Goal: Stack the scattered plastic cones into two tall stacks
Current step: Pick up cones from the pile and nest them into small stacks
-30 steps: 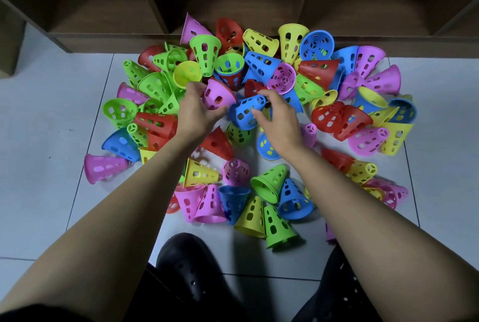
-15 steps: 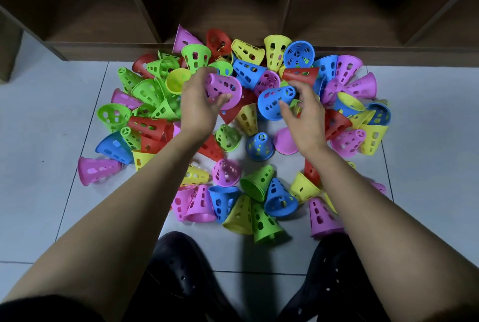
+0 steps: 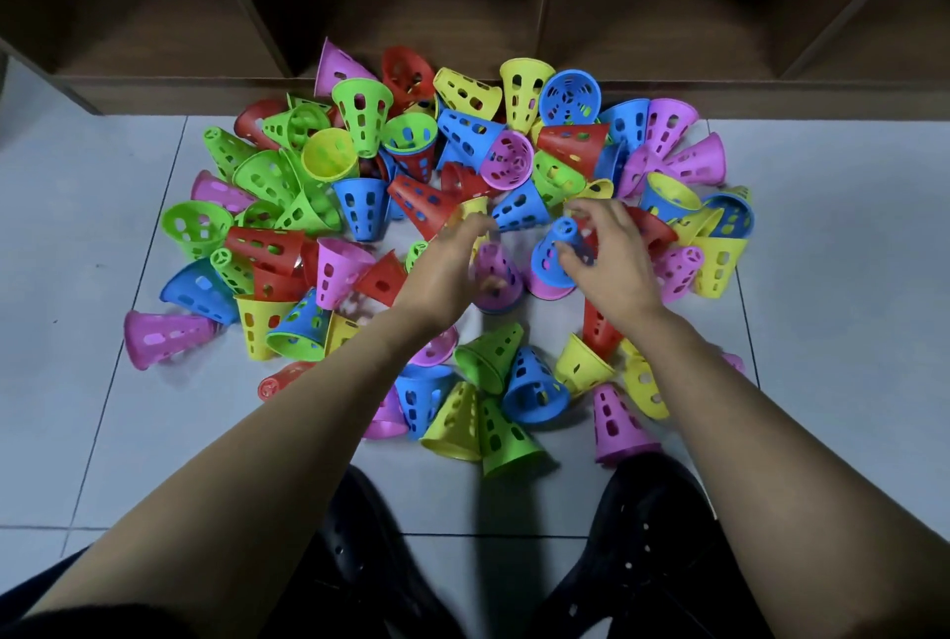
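The purple cone (image 3: 496, 273), raised a moment ago, has been lowered by the left hand (image 3: 437, 278) and stands upright just beyond the lying green cone (image 3: 488, 356). The blue cone (image 3: 550, 253), brought down by the right hand (image 3: 611, 268), now caps a purple base cone (image 3: 549, 290) beyond that green cone, rightward.

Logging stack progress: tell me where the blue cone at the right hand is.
Head view, centre of the pile, slightly right: the blue cone stands tip-up on a purple cone, the right hand curled round it.
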